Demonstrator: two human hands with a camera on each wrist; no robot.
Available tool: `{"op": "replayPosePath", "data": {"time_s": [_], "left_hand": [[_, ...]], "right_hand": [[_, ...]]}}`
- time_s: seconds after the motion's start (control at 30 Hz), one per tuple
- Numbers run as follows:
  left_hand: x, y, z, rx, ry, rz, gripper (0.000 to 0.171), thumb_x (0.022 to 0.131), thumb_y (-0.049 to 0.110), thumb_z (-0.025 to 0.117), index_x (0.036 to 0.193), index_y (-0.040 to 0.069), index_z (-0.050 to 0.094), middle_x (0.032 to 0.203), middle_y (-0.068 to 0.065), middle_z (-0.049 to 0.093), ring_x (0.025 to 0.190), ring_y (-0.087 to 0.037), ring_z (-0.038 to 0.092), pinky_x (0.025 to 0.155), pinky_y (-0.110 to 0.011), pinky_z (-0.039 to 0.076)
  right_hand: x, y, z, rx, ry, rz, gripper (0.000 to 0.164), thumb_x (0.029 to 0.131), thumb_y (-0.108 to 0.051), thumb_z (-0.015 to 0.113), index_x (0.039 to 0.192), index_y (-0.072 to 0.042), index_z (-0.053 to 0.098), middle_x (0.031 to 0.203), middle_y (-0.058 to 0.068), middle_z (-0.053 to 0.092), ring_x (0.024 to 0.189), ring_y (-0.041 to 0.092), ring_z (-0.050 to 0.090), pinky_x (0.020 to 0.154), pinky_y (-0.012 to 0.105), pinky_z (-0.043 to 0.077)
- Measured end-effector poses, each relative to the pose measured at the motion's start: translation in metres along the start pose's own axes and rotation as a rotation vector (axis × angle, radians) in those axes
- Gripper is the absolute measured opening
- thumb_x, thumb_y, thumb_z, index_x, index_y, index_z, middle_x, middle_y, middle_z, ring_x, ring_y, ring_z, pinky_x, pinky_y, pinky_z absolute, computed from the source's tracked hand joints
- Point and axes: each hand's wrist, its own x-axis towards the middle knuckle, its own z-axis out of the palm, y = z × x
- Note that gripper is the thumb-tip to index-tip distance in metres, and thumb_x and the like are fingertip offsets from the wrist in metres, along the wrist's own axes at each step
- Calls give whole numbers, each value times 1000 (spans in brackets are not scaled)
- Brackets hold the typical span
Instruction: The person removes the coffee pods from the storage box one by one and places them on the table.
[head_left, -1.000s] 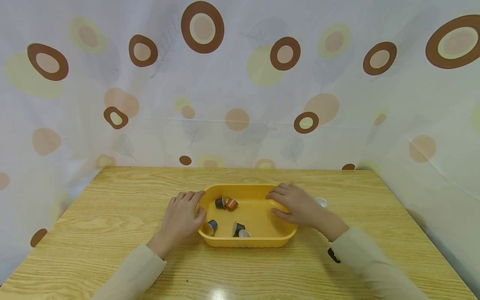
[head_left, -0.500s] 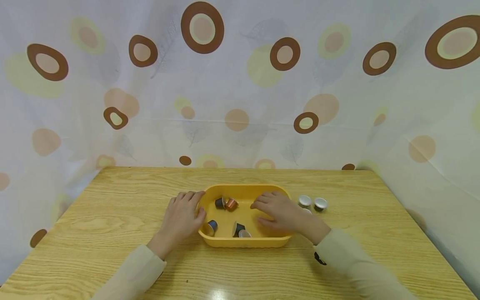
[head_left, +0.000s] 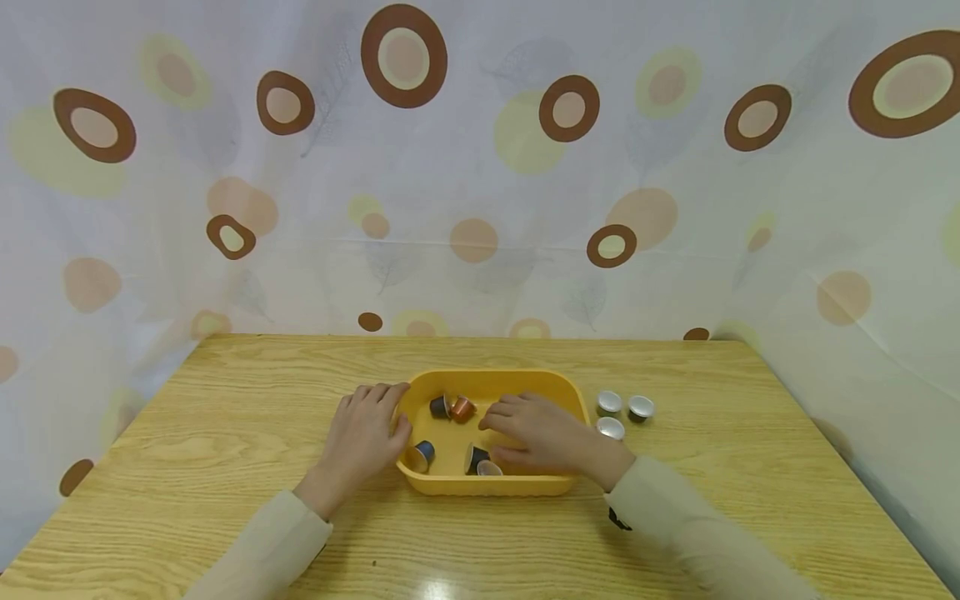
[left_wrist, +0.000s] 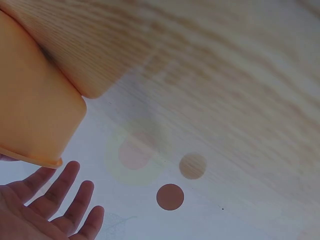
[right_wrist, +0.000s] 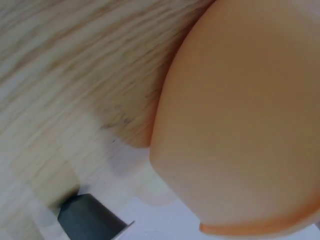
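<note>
A yellow-orange tray [head_left: 491, 485] stands mid-table with several coffee capsules lying in it. In its far left part, a black capsule [head_left: 439, 407] touches a copper capsule [head_left: 462, 408]. A blue capsule [head_left: 422, 454] lies on its side at the near left. Close to the front wall, another black capsule [head_left: 476, 457] lies against one with a pale lid [head_left: 490, 468]. My left hand [head_left: 363, 433] rests at the tray's left rim, fingers [left_wrist: 75, 197] extended and spread in the left wrist view. My right hand [head_left: 540, 433] hovers inside the tray, nearest the front pair, apparently holding nothing.
Right of the tray, on the wooden table [head_left: 720, 467], three capsules stand lid up: a far left one [head_left: 609, 402], a far right one [head_left: 641, 407] and a nearer one [head_left: 610, 428]. A patterned curtain [head_left: 480, 192] hangs behind and at both sides.
My right hand has moved left from the tray's right end toward the capsules inside. The three capsules outside, partly covered before, now show. My left hand has stayed in place.
</note>
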Motion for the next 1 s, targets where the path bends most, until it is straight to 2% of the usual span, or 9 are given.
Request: {"op": "replayPosePath", "data": {"time_s": [0.2,0.73,1.0], "left_hand": [[0,0,0,3,-5,-1,39,84,24,56,121,14,58,110,-5,64,98,-26,56,82,-43,45],[1,0,-1,4,-13,-5,39,84,24,56,121,13,57,110,-6,64,98,-27,57,83,-44,45],[0,0,0,7,-18,-5,39,84,25,56,121,14,57,110,-5,64,100,-27,56,84,-44,45]], "right_hand": [[9,-6,-1,-11,-15,-20,36,92,-40,49,114,-15,60,110,-5,62,102,12,55,89,32,45],[22,-14,1,-82,-24,-98,29,88,-36,56,111,-19,61,107,-8,62,98,9,56,79,27,47],[25,-16,1,-55,-74,-52,30,87,-37,56,112,-20,61,108,-9,63,99,8,55,79,27,46]]}}
